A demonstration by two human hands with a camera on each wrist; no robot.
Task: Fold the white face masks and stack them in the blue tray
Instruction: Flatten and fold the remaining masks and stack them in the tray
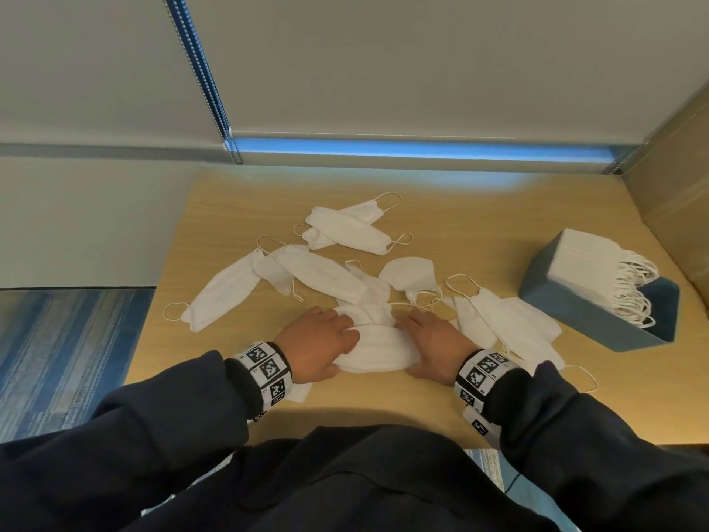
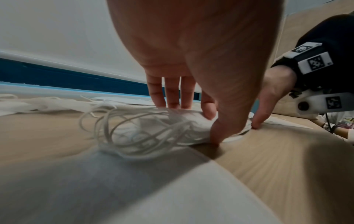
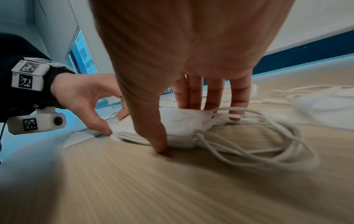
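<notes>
A small stack of folded white masks (image 1: pixel 378 349) lies on the wooden table (image 1: pixel 383 408) in front of me. My left hand (image 1: pixel 322 339) grips its left end and my right hand (image 1: pixel 433 339) its right end, fingers over the top and thumbs at the near edge. The left wrist view shows my left hand (image 2: pixel 193 121) on the stack (image 2: pixel 164 130), whose ear loops (image 2: pixel 124 130) spill out. In the right wrist view my right hand (image 3: pixel 182 128) holds the stack (image 3: pixel 184 122). The blue tray (image 1: pixel 598 312) at the right holds a tall pile of folded masks (image 1: pixel 587 259).
Several loose masks lie beyond the hands: a pair at the back (image 1: pixel 345 228), some at the left (image 1: pixel 222 297) and middle (image 1: pixel 318 274), a cupped one (image 1: pixel 410 274), others at the right (image 1: pixel 506 320). A cardboard box (image 1: pixel 675 186) stands behind the tray. The table's left edge drops to carpet.
</notes>
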